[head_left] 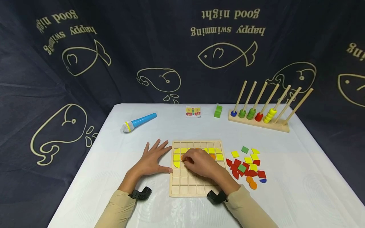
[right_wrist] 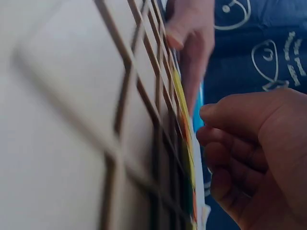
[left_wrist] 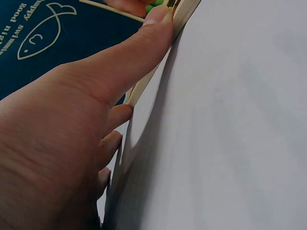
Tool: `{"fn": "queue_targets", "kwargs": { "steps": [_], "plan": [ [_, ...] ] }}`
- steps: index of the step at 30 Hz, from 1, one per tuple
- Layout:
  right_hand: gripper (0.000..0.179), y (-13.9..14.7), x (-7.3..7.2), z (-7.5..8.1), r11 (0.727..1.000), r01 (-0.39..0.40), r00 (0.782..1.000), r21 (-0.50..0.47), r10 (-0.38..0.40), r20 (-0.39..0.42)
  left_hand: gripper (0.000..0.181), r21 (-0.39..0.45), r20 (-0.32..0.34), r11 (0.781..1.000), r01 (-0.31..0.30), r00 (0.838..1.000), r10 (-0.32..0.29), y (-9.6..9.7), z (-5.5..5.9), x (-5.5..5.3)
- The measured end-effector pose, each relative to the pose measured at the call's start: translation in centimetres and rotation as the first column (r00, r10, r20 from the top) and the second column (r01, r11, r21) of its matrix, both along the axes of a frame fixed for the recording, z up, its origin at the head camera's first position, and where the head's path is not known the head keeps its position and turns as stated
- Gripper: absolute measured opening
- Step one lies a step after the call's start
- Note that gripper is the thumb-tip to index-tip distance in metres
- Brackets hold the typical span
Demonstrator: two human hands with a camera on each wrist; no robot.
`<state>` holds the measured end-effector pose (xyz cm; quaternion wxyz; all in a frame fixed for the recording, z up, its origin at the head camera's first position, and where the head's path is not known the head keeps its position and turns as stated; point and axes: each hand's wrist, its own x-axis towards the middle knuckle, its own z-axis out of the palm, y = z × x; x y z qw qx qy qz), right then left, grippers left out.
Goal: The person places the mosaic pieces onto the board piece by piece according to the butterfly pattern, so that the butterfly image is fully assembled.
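Note:
A wooden grid board (head_left: 183, 181) lies on the table, with yellow pieces (head_left: 176, 157) and orange ones in its upper cells. My left hand (head_left: 151, 161) rests at its left side with fingers spread, the thumb (left_wrist: 139, 48) pressing on the board's edge. Over the upper middle of the board is my right hand (head_left: 201, 162). Its fingers (right_wrist: 220, 155) are curled in towards the thumb, and no piece shows between their tips. An orange round piece (head_left: 182, 157), partly hidden by the right hand, lies right at those fingertips.
Loose red, yellow, green, orange and blue pieces (head_left: 253, 167) lie right of the board. Behind stand a bead rack (head_left: 258, 122) with upright pegs and green blocks (head_left: 218, 111). A butterfly picture card (head_left: 193, 111) and a blue toy microphone (head_left: 141, 122) lie towards the back.

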<state>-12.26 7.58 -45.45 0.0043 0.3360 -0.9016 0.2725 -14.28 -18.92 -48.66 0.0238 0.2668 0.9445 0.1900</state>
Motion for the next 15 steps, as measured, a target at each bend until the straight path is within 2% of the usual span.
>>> {"fn": "queue_targets", "kwargs": {
  "steps": [10,15],
  "plan": [
    [0.011,6.9,-0.8,0.9,0.991,0.105,0.993,-0.082,-0.101,0.055,0.105,-0.017,0.015,1.000,-0.017,1.000,0.017,0.1,-0.1,-0.1],
    [0.015,10.7,-0.8,1.2,0.980,0.186,0.980,-0.067,-0.180,0.090,0.105,-0.012,0.021,1.000,-0.010,1.000,0.010,0.1,-0.1,-0.1]
  ]
}}
